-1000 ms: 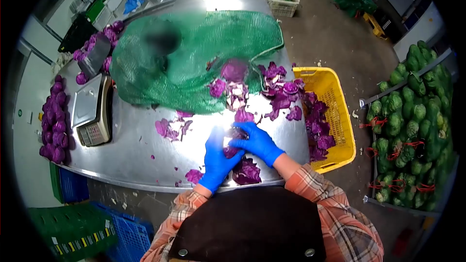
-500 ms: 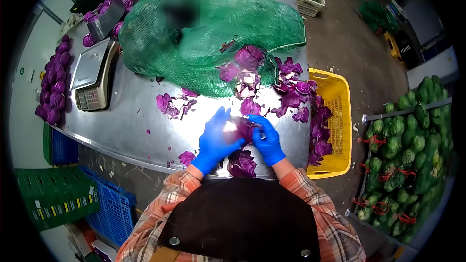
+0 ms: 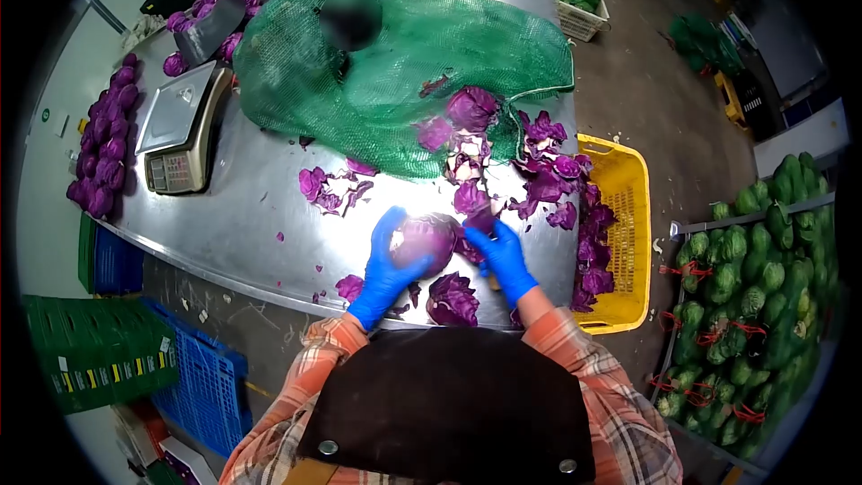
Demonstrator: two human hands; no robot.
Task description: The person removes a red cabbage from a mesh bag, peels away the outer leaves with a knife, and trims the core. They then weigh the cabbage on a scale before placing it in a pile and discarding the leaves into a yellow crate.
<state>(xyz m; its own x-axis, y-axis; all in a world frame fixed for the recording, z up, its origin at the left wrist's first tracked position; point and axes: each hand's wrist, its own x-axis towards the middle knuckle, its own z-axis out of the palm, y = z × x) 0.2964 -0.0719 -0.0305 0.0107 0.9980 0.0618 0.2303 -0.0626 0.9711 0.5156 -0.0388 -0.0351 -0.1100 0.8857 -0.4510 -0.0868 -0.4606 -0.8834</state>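
Note:
My left hand (image 3: 386, 262), in a blue glove, is wrapped round the left side of a purple cabbage (image 3: 429, 242) above the metal table (image 3: 242, 242). At the cabbage's right side, my gloved right hand (image 3: 505, 260) has its fingers closed on a dark purple cabbage leaf (image 3: 480, 218). A small tan piece shows under that hand, too hidden to name. Just below the cabbage lies a loose clump of purple leaves (image 3: 452, 299). Beyond my hands, trimmed leaves and pale stem pieces (image 3: 467, 154) lie on and beside a green mesh sack (image 3: 386, 99).
A yellow crate (image 3: 620, 233) with purple leaves stands against the table's right edge. On the left are a scale (image 3: 184, 130) and piled purple cabbages (image 3: 106, 148). Green vegetables (image 3: 745, 278) fill a rack at far right. Green crates (image 3: 99, 350) stand at lower left.
The cabbage is turned so that more of its smooth purple side shows. My right hand has shifted slightly right and down, with a leaf at its fingers. The whole view has shifted slightly.

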